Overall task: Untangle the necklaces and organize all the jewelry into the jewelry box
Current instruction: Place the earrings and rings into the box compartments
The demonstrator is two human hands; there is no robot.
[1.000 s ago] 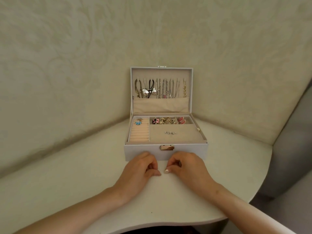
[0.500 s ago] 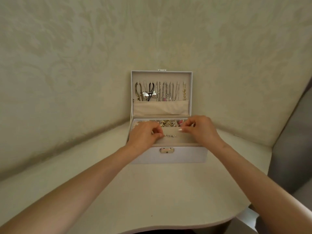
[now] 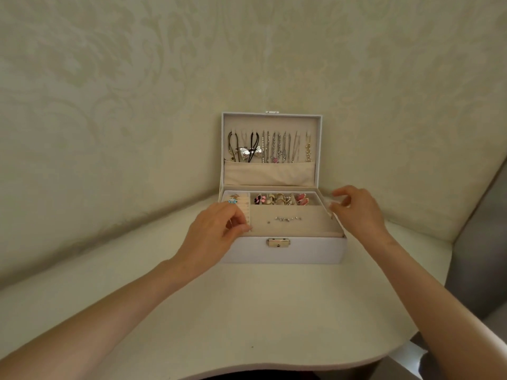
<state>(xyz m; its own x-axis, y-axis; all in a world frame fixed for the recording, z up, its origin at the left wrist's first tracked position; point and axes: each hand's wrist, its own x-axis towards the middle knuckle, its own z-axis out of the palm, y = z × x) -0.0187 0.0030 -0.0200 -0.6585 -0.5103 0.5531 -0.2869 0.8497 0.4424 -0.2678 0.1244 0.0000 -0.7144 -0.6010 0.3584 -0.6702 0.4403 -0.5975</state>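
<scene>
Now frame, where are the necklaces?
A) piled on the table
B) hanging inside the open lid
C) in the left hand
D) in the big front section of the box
B: the necklaces hang in a row inside the upright lid of the jewelry box, with their lower ends dropping behind the fabric pocket.

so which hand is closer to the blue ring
Left. The left hand is right beside the blue ring; the right hand is at the jewelry box's far right edge.
</scene>
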